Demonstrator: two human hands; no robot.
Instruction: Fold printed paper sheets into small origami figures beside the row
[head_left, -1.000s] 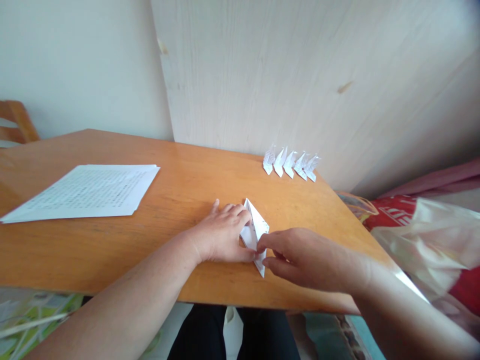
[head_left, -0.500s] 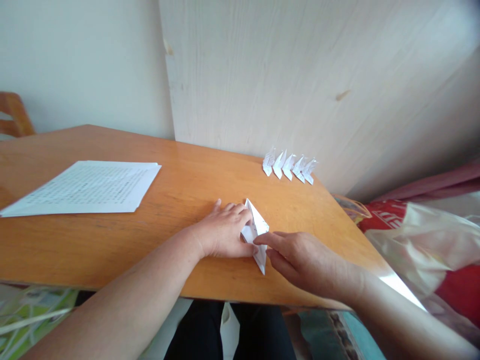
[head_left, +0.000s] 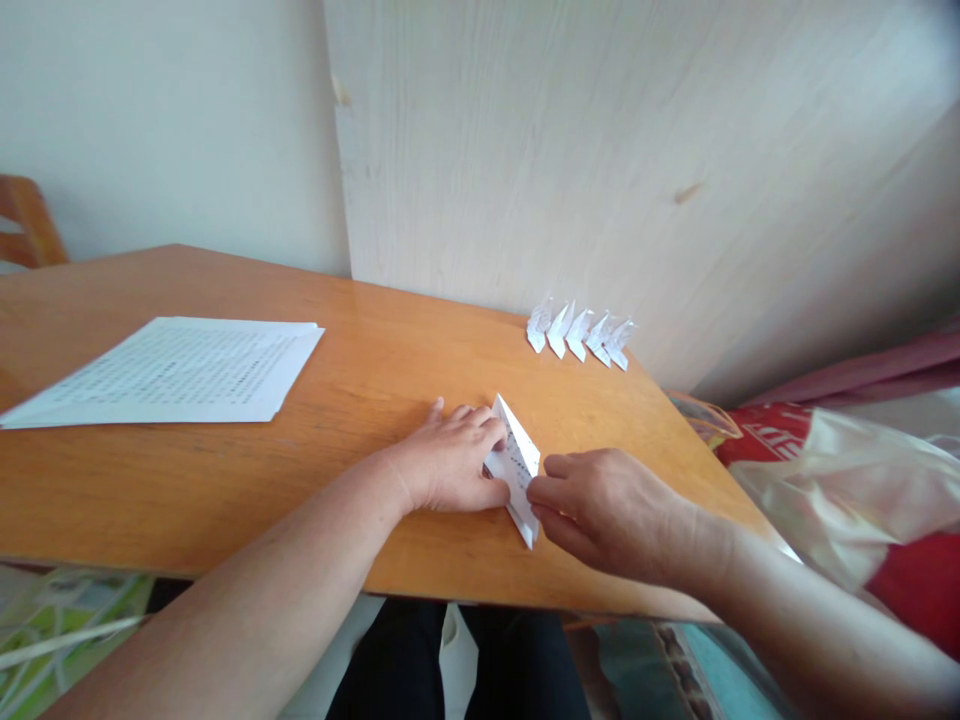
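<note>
A small folded white paper piece (head_left: 516, 465), kite-shaped with printed text on it, lies near the front edge of the orange wooden table (head_left: 375, 390). My left hand (head_left: 450, 460) presses flat on its left side, fingers stretched over the paper. My right hand (head_left: 600, 505) meets it from the right and pinches the paper's right flap between thumb and fingertips. Both hands touch the same piece.
Several finished folded paper pieces (head_left: 579, 332) stand in a row at the table's back right, by a pale wooden panel (head_left: 600, 150). A stack of printed sheets (head_left: 176, 368) lies at left. A plastic bag (head_left: 847, 480) sits off the right edge; a chair back (head_left: 22, 225) shows far left.
My right hand has pulled the paper's right flap slightly outward, so the printed inner face now shows. My left hand has stayed pressed in place.
</note>
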